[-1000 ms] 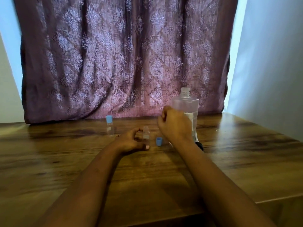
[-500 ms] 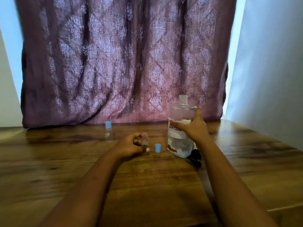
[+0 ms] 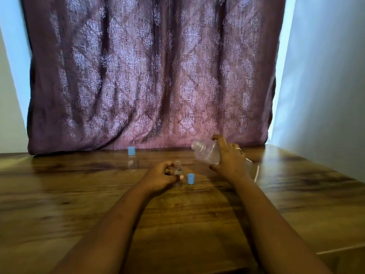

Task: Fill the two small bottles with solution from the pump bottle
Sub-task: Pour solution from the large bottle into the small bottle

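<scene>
1. Our right hand has fingers and thumb curled round the body of the pump bottle. The bottle is lifted off the surface and tipped over, with its bare threaded neck pointing left. There is no pump head on it.
2. Our left hand rests on the surface and pinches the open small bottle upright between thumb and curled fingers. Its mouth sits below and to the left of the big neck, apart from it.
3. Just right of that hand, the loose blue cap stands on the surface. Farther back and left, the capped small bottle stands alone, well apart from both hands.
4. We judge the first fill to be in hand, at the approach to the pour. No stream shows. The small bottle may hold a little liquid low down, but the blur is too heavy for us to tell.
5. Next, we need to bring the wide neck directly over the narrow mouth and tilt slowly, with the left hand holding firm, since a quick tip would likely spill. After that come capping this bottle and opening the second.
</scene>
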`<state>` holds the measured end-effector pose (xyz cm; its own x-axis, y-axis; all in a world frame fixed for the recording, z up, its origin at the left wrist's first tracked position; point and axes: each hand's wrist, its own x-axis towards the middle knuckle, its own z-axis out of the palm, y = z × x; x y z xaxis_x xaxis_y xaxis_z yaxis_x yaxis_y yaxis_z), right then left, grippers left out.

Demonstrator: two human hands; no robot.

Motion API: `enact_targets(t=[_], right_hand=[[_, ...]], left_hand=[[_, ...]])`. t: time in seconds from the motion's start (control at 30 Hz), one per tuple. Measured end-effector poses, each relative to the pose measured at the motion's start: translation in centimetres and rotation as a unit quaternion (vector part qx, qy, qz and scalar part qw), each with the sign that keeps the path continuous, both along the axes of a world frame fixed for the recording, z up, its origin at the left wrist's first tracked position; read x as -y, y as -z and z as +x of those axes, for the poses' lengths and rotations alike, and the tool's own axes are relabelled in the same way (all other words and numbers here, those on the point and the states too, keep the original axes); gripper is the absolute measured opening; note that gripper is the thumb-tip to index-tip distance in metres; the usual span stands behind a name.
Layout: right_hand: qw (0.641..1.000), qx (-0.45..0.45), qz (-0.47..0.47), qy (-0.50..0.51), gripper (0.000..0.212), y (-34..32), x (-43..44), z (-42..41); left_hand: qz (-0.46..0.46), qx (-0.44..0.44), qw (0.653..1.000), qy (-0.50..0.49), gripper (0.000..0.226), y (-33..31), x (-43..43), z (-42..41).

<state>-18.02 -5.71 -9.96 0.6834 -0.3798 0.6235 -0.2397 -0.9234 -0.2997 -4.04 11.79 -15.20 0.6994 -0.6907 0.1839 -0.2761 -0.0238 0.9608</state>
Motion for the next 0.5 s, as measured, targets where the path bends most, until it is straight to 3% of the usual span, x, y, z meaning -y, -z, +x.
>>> enact_targets(t=[0.27, 0.5], right_hand=[[0.998, -0.011, -0.050, -0.044, 0.072, 0.41, -0.93, 0.75], [0.996, -0.011, -0.082, -0.017, 0.063, 0.45, -0.99, 1.01]], left_hand=[[0.013, 0.061, 0.998, -0.017, 0.025, -0.12, -0.16, -0.98], [0.002, 0.041, 0.999, -0.012, 0.026, -0.11, -0.15, -1.05]])
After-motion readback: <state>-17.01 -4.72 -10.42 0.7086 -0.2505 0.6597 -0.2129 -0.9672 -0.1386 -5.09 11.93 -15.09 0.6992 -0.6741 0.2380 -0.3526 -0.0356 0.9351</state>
